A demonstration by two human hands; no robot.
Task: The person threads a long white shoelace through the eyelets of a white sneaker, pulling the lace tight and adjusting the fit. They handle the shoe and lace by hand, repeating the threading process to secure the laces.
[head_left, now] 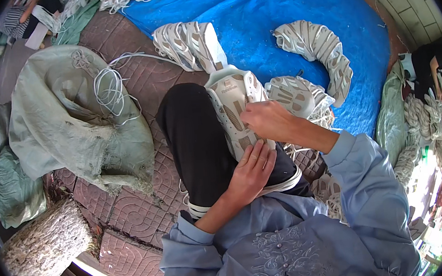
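A white and beige sneaker upper [235, 112] rests on my black-trousered lap, its tongue and heel opening away from me. My left hand [251, 173] holds the toe end, fingers laid over it. At the eyelet row on the right side, my right hand [269, 121] is closed in a pinch. Whatever lies between those fingertips is too small to make out. White laces [284, 184] loop round my thighs. Just beyond my knees lies a nested stack of similar uppers [187, 47], and to the right are more uppers [292, 95].
A blue tarp [251, 16] covers the ground ahead, bearing a curved row of nested uppers [319, 49]. On the left, a pale green sack [51, 112] has tangled white laces [111, 93] on top. A stone block [49, 247] stands lower left. Other people work at the edges.
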